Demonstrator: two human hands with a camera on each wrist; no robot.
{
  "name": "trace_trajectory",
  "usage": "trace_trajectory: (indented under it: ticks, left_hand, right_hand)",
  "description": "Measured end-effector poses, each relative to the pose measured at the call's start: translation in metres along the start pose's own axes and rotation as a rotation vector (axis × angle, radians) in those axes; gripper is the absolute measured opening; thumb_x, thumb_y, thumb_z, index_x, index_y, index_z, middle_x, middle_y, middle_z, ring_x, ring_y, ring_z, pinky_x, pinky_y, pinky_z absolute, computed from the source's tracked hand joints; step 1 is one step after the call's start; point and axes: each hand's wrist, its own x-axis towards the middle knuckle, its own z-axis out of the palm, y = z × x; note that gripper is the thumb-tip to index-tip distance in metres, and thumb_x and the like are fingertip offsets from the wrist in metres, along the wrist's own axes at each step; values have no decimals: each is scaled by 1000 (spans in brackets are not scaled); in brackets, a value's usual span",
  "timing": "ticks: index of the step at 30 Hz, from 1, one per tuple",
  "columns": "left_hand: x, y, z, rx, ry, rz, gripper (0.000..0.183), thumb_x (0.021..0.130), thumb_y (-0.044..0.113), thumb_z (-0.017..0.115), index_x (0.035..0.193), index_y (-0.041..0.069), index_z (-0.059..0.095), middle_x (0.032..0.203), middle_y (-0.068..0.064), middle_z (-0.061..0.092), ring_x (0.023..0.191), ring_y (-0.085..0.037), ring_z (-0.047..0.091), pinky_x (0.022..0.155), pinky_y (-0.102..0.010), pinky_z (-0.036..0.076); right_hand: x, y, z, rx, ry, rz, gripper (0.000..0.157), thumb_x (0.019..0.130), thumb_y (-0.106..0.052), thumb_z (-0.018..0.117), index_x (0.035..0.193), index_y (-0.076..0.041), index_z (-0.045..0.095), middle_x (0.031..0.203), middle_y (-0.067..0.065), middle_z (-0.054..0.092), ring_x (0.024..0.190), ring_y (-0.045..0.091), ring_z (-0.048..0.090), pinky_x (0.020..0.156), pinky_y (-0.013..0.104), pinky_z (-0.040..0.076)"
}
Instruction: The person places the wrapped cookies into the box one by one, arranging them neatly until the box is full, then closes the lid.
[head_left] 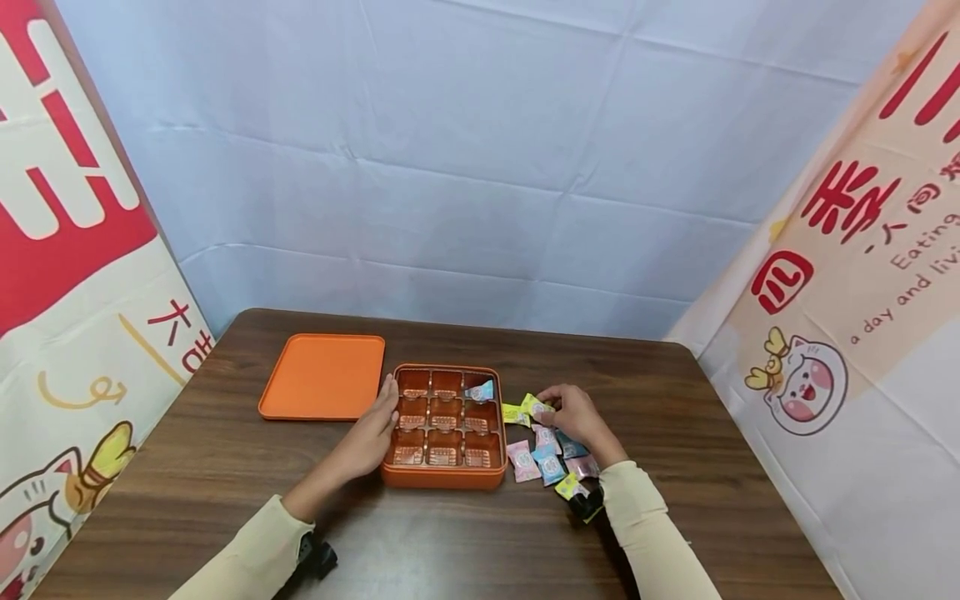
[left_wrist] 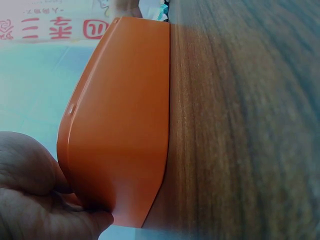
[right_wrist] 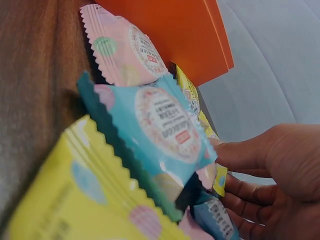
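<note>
Head view: right hand [head_left: 576, 414] hides part of the upper yellow packet [head_left: 534, 404] it pinches; dark blue packet [head_left: 573, 448] partly covered too. Lower yellow packet [head_left: 568, 486] partly masked by the black wrist camera [head_left: 588, 504]. Wrapper lettering too small to read from where I stand. Sleeves [head_left: 251, 550] cropped at bottom edge; printed panels [head_left: 892, 283] cut off at the sides.

Left wrist view: left hand [left_wrist: 40, 200] cropped left and below; orange box [left_wrist: 120, 105] conceals its own compartments.

Right wrist view: box cropped above; foremost yellow packet [right_wrist: 82, 192] blurred, cut off below; fingertips obscured behind packets.
</note>
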Motion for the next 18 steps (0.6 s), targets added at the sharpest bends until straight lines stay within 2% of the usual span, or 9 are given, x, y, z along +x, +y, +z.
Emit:
trace_trajectory:
  ticks: [7,12,18]
  left_hand:
    - [0,-1,2,4,6,6,55,109,3,37,156,-12,12,166,-23,-2,152,-40,7,120,-57,14]
    - [-1,-1,2,6,9,11,55,109,2,37,156,-13,13,166,-23,-1,153,-40,7,120,-57,14]
    - [-1,-2,1,6,15,21,56,109,2,37,156,-12,12,166,-23,-1,152,-41,8,119,-58,15]
  right_hand:
    - [0,2,3,8,37,-4,28,89,-6,78,116,-3,70,104,11,69,87,22,62,71,38,53]
    - [0,4,3,75,80,-1,26,88,-2,78,113,-5,72,107,11,69,85,21,61,68,36,52]
    - [3,7,2,139,157,14,20,87,-1,79,106,-6,76,102,9,71,76,20,55,62,33,47]
